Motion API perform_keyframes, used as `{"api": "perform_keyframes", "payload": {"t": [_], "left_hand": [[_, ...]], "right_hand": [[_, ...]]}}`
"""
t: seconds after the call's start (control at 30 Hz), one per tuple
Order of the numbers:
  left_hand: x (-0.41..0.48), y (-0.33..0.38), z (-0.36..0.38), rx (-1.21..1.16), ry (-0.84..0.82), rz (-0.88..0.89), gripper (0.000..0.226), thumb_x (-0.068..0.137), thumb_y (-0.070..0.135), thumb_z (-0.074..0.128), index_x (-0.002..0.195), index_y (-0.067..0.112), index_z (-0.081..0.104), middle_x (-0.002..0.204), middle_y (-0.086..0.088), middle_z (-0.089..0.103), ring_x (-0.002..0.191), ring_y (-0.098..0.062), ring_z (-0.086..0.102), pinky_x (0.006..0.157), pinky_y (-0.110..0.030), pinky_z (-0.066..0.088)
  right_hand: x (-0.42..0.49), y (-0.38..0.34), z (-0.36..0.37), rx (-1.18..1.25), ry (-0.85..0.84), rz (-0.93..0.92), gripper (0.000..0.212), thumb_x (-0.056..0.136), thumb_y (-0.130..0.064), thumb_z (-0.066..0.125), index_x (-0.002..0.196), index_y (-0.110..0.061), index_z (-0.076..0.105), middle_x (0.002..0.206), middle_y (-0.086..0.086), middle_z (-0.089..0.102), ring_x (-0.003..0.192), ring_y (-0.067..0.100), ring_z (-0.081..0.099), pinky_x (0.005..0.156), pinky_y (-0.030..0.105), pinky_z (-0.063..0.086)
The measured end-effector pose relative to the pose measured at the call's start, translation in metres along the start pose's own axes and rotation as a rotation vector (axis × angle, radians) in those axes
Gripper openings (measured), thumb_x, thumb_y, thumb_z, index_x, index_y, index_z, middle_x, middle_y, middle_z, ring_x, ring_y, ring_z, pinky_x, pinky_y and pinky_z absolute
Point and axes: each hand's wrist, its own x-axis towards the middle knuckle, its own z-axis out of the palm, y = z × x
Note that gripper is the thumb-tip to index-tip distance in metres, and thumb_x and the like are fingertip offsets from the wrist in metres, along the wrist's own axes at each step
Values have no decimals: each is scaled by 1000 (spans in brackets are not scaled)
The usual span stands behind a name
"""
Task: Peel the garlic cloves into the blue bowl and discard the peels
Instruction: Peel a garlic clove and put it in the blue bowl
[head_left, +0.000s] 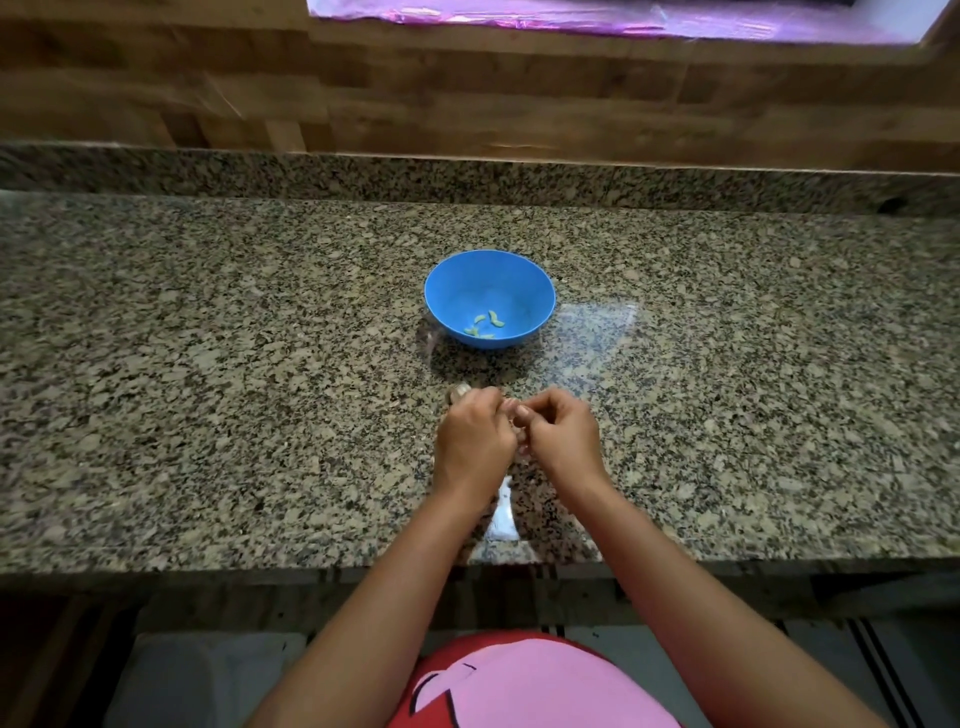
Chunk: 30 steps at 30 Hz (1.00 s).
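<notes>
left hand (472, 441) and right hand (558, 439) meet near the worktop (208, 364) front edge, fingers curled, pinching a mostly hidden garlic clove (520, 446) between them. the blue bowl (447, 291) stands mid-worktop, holding peeled cloves (488, 323).

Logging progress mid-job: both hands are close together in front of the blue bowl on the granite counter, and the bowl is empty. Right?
Not empty: the head view shows a few peeled cloves in the blue bowl. The rest holds: left hand and right hand are close together in front of it on the granite counter.
</notes>
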Motion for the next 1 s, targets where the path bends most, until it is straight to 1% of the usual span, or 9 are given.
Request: {"api": "perform_keyframes", "payload": {"t": [0.13,0.27,0.37,0.43,0.57,0.73,0.8,0.9,1.0], "left_hand": [[-2,-7,0,-103,16,88,12,90,16,61,83,7,66,77,-3,63,68,-14,56,61,-24,46],[1,-4,1,-504,38,-267,15,83,17,71,72,9,64,68,-2,66,58,-11,64,59,-35,58],[-2,3,3,-314,70,-97,16,85,14,67,73,9,59,64,6,56,54,-1,51,53,-7,42],[0,0,4,-187,81,39,15,87,13,64,76,6,57,67,5,50,59,-6,44,55,-11,36],[-5,-3,10,-144,72,83,12,88,8,60,79,1,56,73,-2,53,65,-16,48,54,-19,32],[-4,0,7,-344,21,-100,11,90,13,60,79,12,57,72,0,59,64,-14,56,52,-13,39],[2,-11,3,-290,-43,-121,5,90,12,61,85,11,62,78,-2,63,70,-16,60,55,-12,42],[-2,-21,1,-184,-182,-114,14,89,4,58,100,8,67,94,-2,68,85,-11,62,74,-12,45],[-5,-23,0,-279,-249,-132,18,88,15,64,105,13,69,97,1,71,89,-8,65,81,-19,52]], "right_hand": [[-5,0,-3,33,13,-22,12,91,-6,58,79,-6,58,71,8,61,60,16,58,67,49,55],[-7,3,-4,-67,30,-149,12,89,-9,61,78,-10,61,69,5,63,60,20,61,60,41,55],[-5,4,-6,-93,65,-155,11,89,-8,60,79,-7,61,68,6,62,60,20,59,49,31,51],[-8,4,-4,-152,68,-207,11,89,-7,58,78,-7,59,68,4,61,58,15,56,48,27,47],[-8,6,-3,-220,63,-213,11,88,-3,55,78,-8,59,66,0,57,56,8,47,47,15,37],[-6,10,-11,-65,21,-82,8,90,-6,58,81,-6,61,74,9,63,62,18,57,60,36,52],[-6,12,-15,78,-23,3,6,90,-4,58,85,-4,61,76,12,63,62,19,59,65,41,55],[-2,11,-20,203,-65,50,3,88,-2,60,87,-4,62,75,12,64,62,20,61,67,42,56],[0,10,-22,208,-109,46,5,86,0,62,87,-5,63,76,11,65,63,19,63,64,34,58]]}}
